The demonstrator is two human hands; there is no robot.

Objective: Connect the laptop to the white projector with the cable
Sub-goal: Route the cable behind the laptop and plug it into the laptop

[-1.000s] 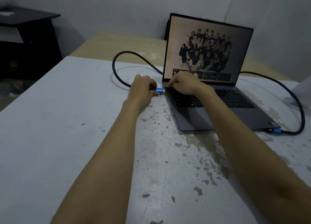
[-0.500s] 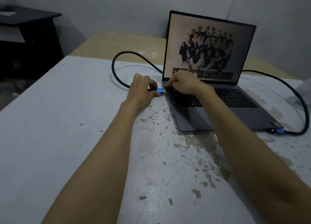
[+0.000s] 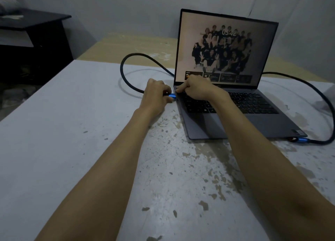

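An open grey laptop (image 3: 253, 125) sits on the white table (image 3: 63, 123), its screen lit. A thick black cable (image 3: 126, 59) loops behind the laptop from left to right. My left hand (image 3: 155, 94) grips the cable's blue plug (image 3: 172, 96) right against the laptop's left edge. My right hand (image 3: 197, 90) rests, fingers curled, on the laptop's back left corner by the keyboard. The cable's other blue plug (image 3: 302, 140) lies loose on the table at the laptop's front right corner. No white projector is in view.
A dark side table (image 3: 36, 41) stands at the far left, off the table. A tan wooden surface (image 3: 136, 45) lies behind the white table, against the grey wall. The table paint is chipped in front of the laptop.
The blue plug in my left hand has moved right until it meets the laptop's left edge. My right hand stays on the laptop corner.
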